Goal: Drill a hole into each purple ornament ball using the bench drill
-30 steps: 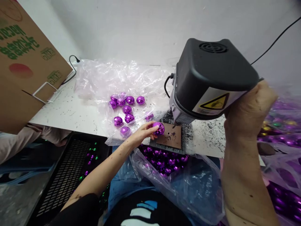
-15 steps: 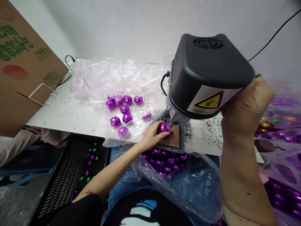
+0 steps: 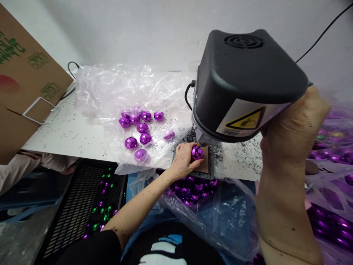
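Observation:
Between the fingers of my left hand (image 3: 185, 159) is a shiny purple faceted ball (image 3: 196, 152), held over a brown pad (image 3: 204, 165) beneath the nose of a black bench machine (image 3: 248, 73). The machine bears a yellow warning label (image 3: 244, 119). My right hand (image 3: 299, 110) is closed at the machine's right side, and what its fingers grip is hidden behind the housing. Left of the machine, several purple faceted balls (image 3: 142, 128) lie on and under a clear plastic sheet (image 3: 110, 92). More purple balls (image 3: 193, 189) fill a plastic bag on my lap.
A cardboard box (image 3: 33, 73) stands at the left on the white table (image 3: 66, 129). Below it a black crate (image 3: 71, 198) holds small green and purple balls. Another person's sleeve (image 3: 16, 169) shows at far left. Bagged purple balls (image 3: 331, 224) lie at right. Dark shavings litter the tabletop.
My left hand has brought the purple ball slightly right, beneath the machine's nose. My right hand stays at the machine's side. The view has shifted a little.

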`<act>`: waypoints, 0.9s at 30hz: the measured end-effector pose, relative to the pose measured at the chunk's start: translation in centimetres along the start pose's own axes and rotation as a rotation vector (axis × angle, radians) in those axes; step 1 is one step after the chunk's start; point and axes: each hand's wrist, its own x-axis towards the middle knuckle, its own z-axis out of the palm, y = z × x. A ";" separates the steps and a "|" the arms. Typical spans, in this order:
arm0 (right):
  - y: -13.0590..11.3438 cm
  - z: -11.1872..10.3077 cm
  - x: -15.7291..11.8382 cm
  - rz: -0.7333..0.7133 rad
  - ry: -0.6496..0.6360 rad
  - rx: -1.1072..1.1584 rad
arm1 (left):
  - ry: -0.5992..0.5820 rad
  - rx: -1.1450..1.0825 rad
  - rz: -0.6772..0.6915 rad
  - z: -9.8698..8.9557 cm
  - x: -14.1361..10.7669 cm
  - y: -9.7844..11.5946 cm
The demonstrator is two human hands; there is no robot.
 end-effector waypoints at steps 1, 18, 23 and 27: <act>-0.1 -0.1 -0.1 0.005 -0.001 -0.003 | 0.001 -0.001 0.011 0.0 0.0 -0.1; 1.5 -2.7 -9.3 -0.427 0.001 -0.222 | 0.011 0.013 0.052 -0.2 -0.2 0.1; 1.8 -2.1 -9.9 -0.429 0.053 -0.215 | 0.014 0.014 0.042 -0.5 -0.2 0.3; 2.3 -1.9 -10.5 -0.418 0.055 -0.169 | 0.007 0.013 0.029 -0.5 -0.2 0.4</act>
